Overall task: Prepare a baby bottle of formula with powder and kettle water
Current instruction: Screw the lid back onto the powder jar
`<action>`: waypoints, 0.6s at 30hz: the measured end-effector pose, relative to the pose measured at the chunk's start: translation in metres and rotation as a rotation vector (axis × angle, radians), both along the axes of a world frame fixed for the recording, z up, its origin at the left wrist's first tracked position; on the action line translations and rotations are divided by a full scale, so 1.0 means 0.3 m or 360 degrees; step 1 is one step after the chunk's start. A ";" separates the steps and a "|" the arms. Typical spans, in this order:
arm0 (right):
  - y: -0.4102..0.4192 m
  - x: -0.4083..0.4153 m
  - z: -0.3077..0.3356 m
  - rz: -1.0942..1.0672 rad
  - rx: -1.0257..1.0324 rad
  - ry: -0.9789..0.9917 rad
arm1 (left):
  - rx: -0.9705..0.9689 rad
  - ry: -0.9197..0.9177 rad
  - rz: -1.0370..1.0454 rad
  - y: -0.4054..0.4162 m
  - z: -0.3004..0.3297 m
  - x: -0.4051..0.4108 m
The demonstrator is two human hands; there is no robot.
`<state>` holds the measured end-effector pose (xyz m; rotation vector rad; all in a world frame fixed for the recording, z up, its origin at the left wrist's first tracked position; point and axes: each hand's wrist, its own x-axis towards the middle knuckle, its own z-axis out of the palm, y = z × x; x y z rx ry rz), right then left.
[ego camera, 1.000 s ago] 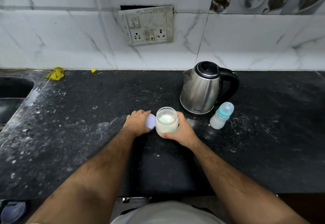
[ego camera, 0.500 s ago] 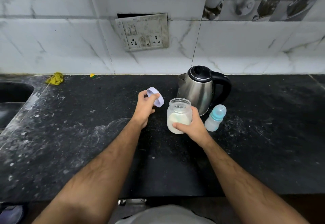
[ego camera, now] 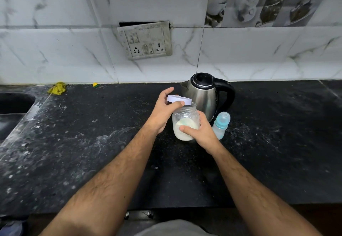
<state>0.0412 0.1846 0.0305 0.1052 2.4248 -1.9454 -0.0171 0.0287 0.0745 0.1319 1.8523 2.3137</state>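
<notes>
The left hand pinches the lid tilted just above the upright powder jar's mouth, the right hand gripping the jar in front of the kettle

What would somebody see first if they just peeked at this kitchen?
Probably the clear jar of white powder in the middle of the black counter, gripped by the right hand while the left hand holds a pale purple lid at its mouth. Right behind stands a shiny steel kettle, with a small baby bottle beside it.
</notes>
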 end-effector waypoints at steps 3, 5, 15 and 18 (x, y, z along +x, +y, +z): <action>0.002 -0.002 0.011 0.0021 -0.0036 0.0012 | -0.0014 0.0001 0.0000 0.001 -0.003 0.011; -0.002 -0.005 0.021 0.0043 -0.0064 0.0019 | -0.0018 -0.0026 0.0011 -0.001 -0.007 0.015; -0.022 -0.010 0.045 0.0155 -0.0110 -0.0020 | -0.0002 -0.0089 0.0026 -0.025 0.001 0.028; -0.029 -0.009 0.048 0.0091 -0.0111 -0.0002 | -0.0026 -0.0113 0.0029 -0.028 -0.002 0.040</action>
